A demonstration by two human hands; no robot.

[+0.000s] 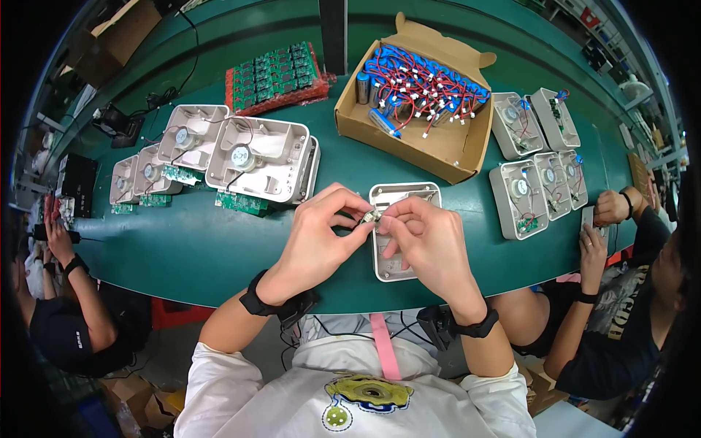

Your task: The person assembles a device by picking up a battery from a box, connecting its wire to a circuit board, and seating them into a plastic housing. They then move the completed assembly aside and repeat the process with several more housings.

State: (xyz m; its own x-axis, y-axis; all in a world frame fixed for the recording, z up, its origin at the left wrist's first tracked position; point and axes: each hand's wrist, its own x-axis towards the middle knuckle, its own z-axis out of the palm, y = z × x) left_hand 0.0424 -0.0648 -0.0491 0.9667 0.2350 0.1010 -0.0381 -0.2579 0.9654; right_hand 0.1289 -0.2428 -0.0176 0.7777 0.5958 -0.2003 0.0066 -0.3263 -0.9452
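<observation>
My left hand (319, 232) pinches a small pale part (371, 217) between thumb and fingertips; it looks like a little connector or board piece, too small to name surely. The fingertips of my right hand (432, 241) are closed against the same part from the other side. Both hands are just above an open light-grey plastic housing (395, 271), which lies on the green table right in front of me. Its inside is partly covered by my fingers and right hand.
A cardboard box (409, 150) of blue batteries with red leads stands beyond my hands. Grey housings with speakers (255, 157) are at left, more housings (520, 197) at right. Green circuit boards (274, 77) lie on red bubble wrap. Co-workers sit on both sides, one's hands (593, 248) at right.
</observation>
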